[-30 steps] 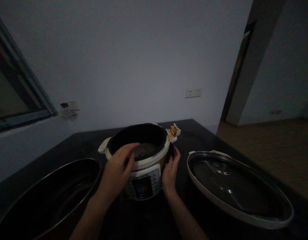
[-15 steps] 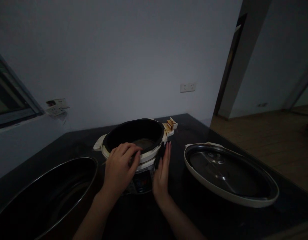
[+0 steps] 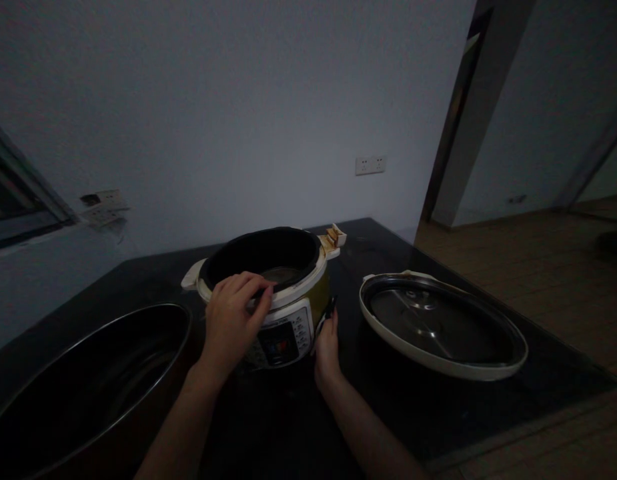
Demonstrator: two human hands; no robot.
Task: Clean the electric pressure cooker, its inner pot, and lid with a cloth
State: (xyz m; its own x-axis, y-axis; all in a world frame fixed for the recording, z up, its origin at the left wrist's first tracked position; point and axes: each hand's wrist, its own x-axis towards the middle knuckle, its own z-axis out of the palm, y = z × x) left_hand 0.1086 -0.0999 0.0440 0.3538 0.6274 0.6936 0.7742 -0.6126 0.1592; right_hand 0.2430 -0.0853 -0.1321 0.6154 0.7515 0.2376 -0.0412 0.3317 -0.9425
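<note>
An open electric cooker point(image 3: 288, 313) with a white rim and a front control panel stands in the middle of the dark table point(image 3: 438, 407). My left hand point(image 3: 233, 320) rests on its near rim, fingers curled over the edge. My right hand point(image 3: 327, 343) lies against the cooker's lower right side, fingers pressed together around a small dark thing I cannot make out.
The cooker's lid point(image 3: 441, 323) lies upside down to the right on the table. A large dark inner pot point(image 3: 83, 380) sits at the left. A wall with sockets point(image 3: 371, 165) is behind, and a doorway and wooden floor point(image 3: 553, 267) are at the right.
My right hand has slid down from the cooker's upper right side to its lower side. My left hand has drawn back from inside the opening onto the near rim. The view has shifted right.
</note>
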